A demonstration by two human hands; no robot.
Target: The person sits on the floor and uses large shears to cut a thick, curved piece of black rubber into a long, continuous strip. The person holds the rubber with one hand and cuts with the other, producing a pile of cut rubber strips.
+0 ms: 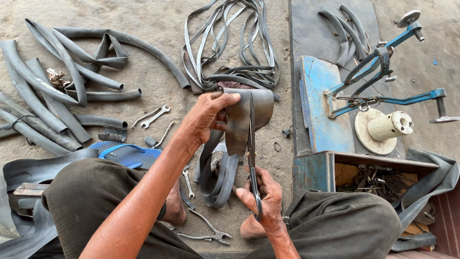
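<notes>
tube: a flat strip of black rubber inner tube (pixel 239 122), held up over the floor (pixel 158 76) at mid scene, its loose end hanging down in a loop toward the person's knees.
left hand: left hand (pixel 207 117) grips the tube's upper left edge, fingers (pixel 225 100) clenched over the top, thumb behind.
right hand: right hand (pixel 264 196) sits below and near, fingers closed through the handles of the scissors (pixel 252 153).
key relation: the tube lies just far and left of the right hand; the blades run up along its right part, touching it.
scissors axis: near to far, tips pointing far.
tube axis: mostly near to far, top folded over to the right.
nearer hand: the left holds it; the right reaches it only through the scissors.
around: pliers (pixel 206 232) and spanners (pixel 155 115) on the floor, more tubes at left.
</notes>
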